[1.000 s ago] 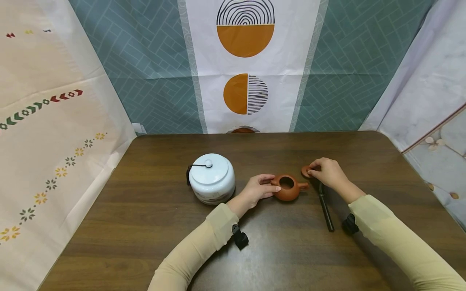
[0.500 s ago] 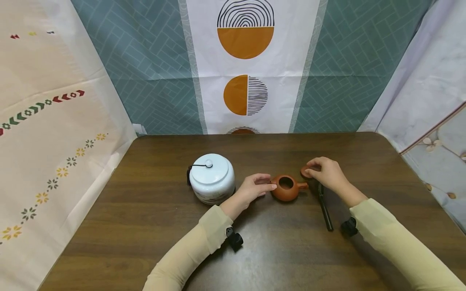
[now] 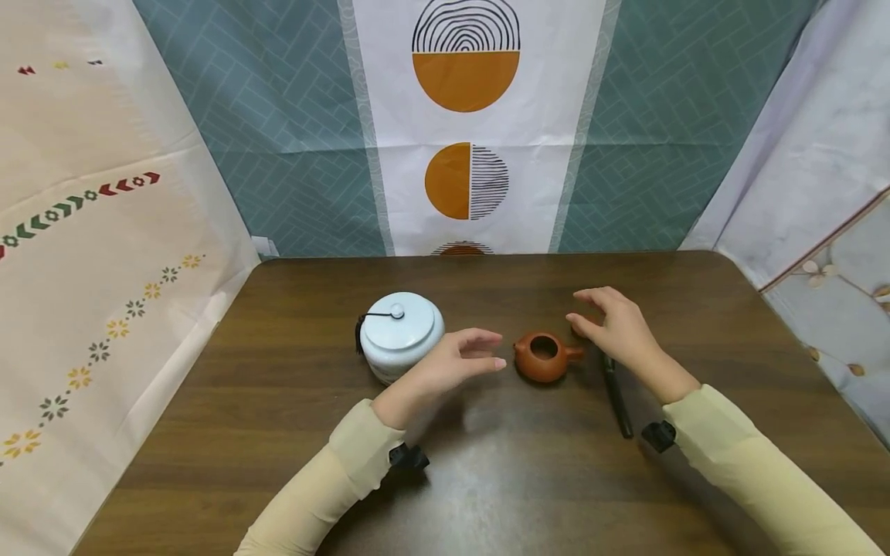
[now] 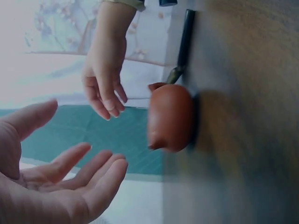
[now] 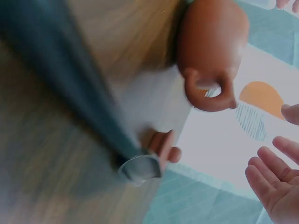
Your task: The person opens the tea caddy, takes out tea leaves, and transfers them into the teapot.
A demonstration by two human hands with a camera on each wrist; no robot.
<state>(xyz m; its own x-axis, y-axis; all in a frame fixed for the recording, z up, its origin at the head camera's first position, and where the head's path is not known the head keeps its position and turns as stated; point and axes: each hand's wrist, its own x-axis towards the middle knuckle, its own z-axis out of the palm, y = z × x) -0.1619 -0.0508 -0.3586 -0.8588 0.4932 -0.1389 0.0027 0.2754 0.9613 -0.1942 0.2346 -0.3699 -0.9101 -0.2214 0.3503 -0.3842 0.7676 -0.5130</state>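
Note:
A small reddish-brown clay teapot stands on the table without its lid, spout to the left and handle to the right. My left hand hovers left of the spout, fingers relaxed and apart from it. Above the table to the right of the teapot is my right hand, its thumb and fingers spread, holding nothing. Partly behind its thumb lies the knobbed clay lid, touching or close to the far end of a dark, long-handled tool. The right wrist view shows a hollow, scoop-like end on that tool.
A pale lidded ceramic jar with a black cord and tassel stands behind my left wrist. The brown wooden table runs back to a patterned hanging cloth. Cloths also hang at both sides.
My left hand has let go of the teapot's spout side and moved left. My right hand has released the lid and risen slightly, its fingers spreading. Teapot and tool look unmoved.

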